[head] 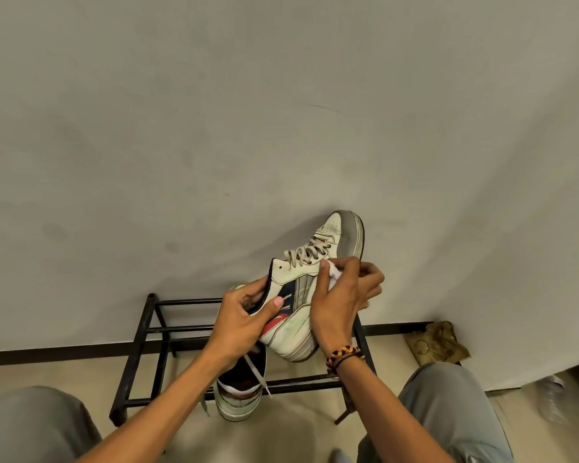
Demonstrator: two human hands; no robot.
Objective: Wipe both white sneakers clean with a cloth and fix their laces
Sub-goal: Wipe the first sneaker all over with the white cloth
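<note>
- Your left hand [248,320] grips the raised white sneaker [310,289] at its heel collar: the thumb lies on the outer side panel and the fingers curl over the collar edge into the opening.
- Your right hand [345,295] pinches a small white cloth [334,273] and presses it against the sneaker's side, just below the laces [303,253].
- The raised sneaker is held in the air above the rack, toe pointing up and away toward the wall [281,111]. Its grey toe cap sits close to the wall; whether it touches cannot be told.
- The second sneaker [239,385] stands on the lower front bar of the black metal rack [154,349], directly under your left wrist, with a loose lace hanging over its front edge.
- The rack stands against the wall's dark baseboard. Its right-hand post is partly hidden behind your right forearm and the beaded bracelet [343,355].
- Open floor lies to the left of the rack, between it and your left knee [30,426].
- A crumpled brown bag [438,342] lies on the floor by the baseboard, to the right of the rack and just beyond your right knee [448,406].
</note>
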